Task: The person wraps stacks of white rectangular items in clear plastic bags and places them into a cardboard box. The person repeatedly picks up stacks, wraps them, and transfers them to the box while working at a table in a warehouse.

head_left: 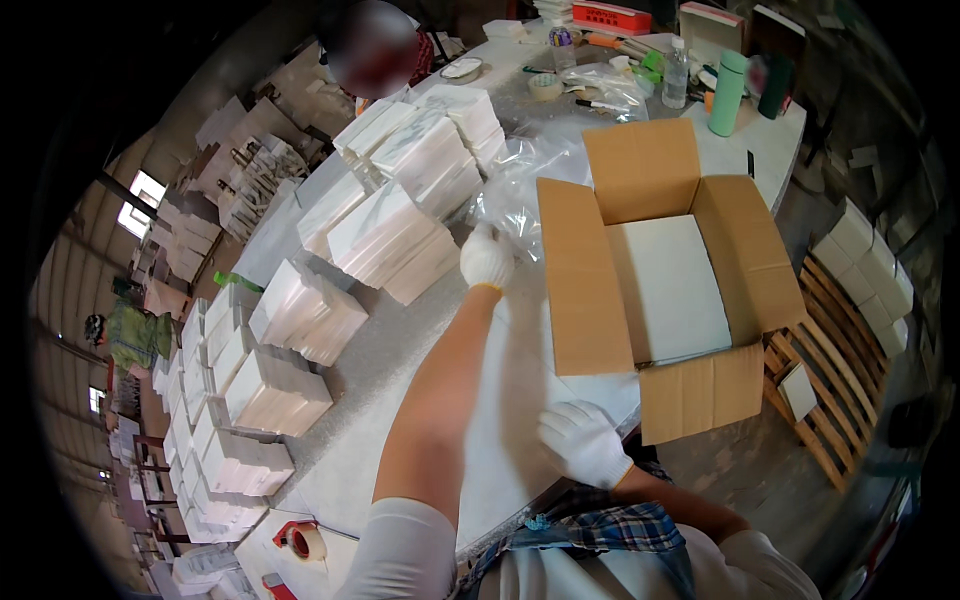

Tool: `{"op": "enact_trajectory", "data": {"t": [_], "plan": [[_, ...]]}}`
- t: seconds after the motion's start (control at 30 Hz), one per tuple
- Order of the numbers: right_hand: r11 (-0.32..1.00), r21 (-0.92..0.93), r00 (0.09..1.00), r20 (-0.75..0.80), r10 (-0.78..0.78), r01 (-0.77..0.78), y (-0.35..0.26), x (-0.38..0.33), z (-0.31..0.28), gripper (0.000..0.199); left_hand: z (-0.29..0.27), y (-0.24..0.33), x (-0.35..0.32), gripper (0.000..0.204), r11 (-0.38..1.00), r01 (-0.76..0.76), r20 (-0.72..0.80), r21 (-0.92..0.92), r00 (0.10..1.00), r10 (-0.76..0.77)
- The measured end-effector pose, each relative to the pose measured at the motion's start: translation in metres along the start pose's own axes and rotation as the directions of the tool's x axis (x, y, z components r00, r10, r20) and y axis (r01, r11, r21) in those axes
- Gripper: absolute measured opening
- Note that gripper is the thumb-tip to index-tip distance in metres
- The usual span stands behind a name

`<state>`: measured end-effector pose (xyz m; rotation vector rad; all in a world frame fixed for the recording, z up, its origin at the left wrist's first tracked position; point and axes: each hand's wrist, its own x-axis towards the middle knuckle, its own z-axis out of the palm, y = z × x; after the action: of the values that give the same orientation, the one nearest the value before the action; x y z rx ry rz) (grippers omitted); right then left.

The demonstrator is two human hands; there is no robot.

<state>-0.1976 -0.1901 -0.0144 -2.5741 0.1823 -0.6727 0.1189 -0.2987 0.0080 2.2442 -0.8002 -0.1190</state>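
Note:
My left arm stretches forward over the table, and my left hand [487,260], in a white knit glove, is closed at the near edge of some crumpled clear plastic film [520,185]. Its fingertips are partly hidden. By the table's near edge, my right hand [583,442], gloved the same way, has its fingers loosely stretched out and nothing in them. Beyond it on the right stands a cardboard box [575,290] with its flaps up and outward. A flat white sheet or panel [675,285] covers the inside bottom of the box.
Several stacks of white marbled tiles [390,235] line the table's left side. A tape dispenser [302,541] lies near left. A green flask [728,95], a clear bottle [676,75] and a tape roll [545,87] sit at the far end. A wooden pallet [815,400] stands right. Someone's sleeve [424,55] shows far off.

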Motion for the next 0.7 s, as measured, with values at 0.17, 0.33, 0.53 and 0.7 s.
{"op": "enact_trajectory", "data": {"t": [0.17, 0.33, 0.53, 0.7], "plan": [[0.998, 0.043, 0.997, -0.067, -0.041, 0.044, -0.003, 0.007, -0.007, 0.016, -0.033, -0.013, -0.03, 0.04, 0.993, -0.002, -0.057, -0.115, 0.998, -0.005], [0.999, 0.002, 0.995, -0.089, -0.049, 0.05, -0.008, 0.006, -0.006, 0.018, -0.025, 0.009, -0.046, 0.075, 0.989, 0.086, 0.023, 0.123, 0.996, -0.09], [0.999, -0.017, 1.0, 0.001, -0.031, 0.031, 0.002, -0.005, 0.004, 0.029, 0.016, 0.044, -0.022, 0.066, 0.945, 0.199, 0.025, 0.258, 0.977, -0.213], [0.999, 0.034, 0.999, -0.048, 0.024, -0.023, 0.002, -0.011, 0.015, 0.028, 0.046, 0.002, -0.005, 0.035, 0.998, 0.05, 0.004, 0.049, 0.999, -0.05]]}}
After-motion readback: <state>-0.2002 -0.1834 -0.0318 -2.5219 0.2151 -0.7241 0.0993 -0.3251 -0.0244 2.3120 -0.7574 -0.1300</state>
